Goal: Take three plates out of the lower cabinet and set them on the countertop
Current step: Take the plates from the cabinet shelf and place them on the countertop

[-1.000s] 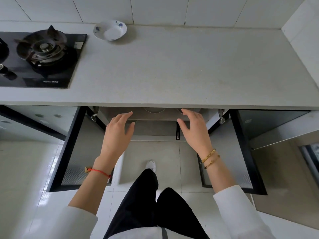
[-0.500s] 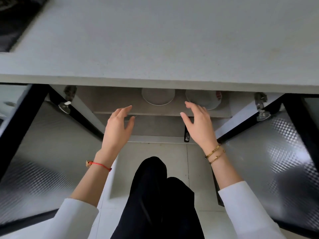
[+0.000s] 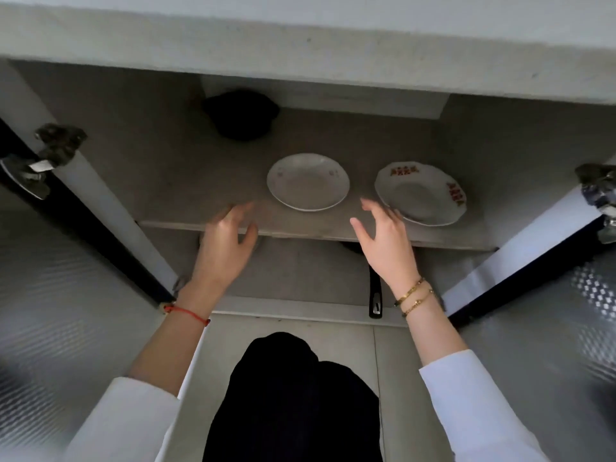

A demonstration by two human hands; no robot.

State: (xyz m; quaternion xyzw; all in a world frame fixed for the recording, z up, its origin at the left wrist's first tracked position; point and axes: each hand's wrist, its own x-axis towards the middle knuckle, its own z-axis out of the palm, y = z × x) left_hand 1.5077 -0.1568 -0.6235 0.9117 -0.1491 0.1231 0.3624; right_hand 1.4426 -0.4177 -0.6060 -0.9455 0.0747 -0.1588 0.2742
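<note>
Two plates lie on the grey shelf (image 3: 186, 195) inside the open lower cabinet. A plain white plate (image 3: 308, 181) sits in the middle. A white plate with red patterns (image 3: 421, 195) sits to its right. My left hand (image 3: 225, 243) hovers open at the shelf's front edge, left of the plain plate. My right hand (image 3: 385, 243) is open, with fingertips close to the near-left rim of the patterned plate. Neither hand holds anything. The countertop edge (image 3: 300, 45) runs across the top.
A dark round pot (image 3: 240, 115) stands at the back of the shelf. A black pan handle (image 3: 375, 295) sticks out from the lower level beneath the shelf. Both cabinet doors (image 3: 66, 295) hang open left and right, with metal hinges (image 3: 43, 158) on the frame.
The view has dropped lower and closer, so the countertop, stove and bowl have gone out of sight and the shelf shows fully. Both hands have reached forward to the shelf edge.
</note>
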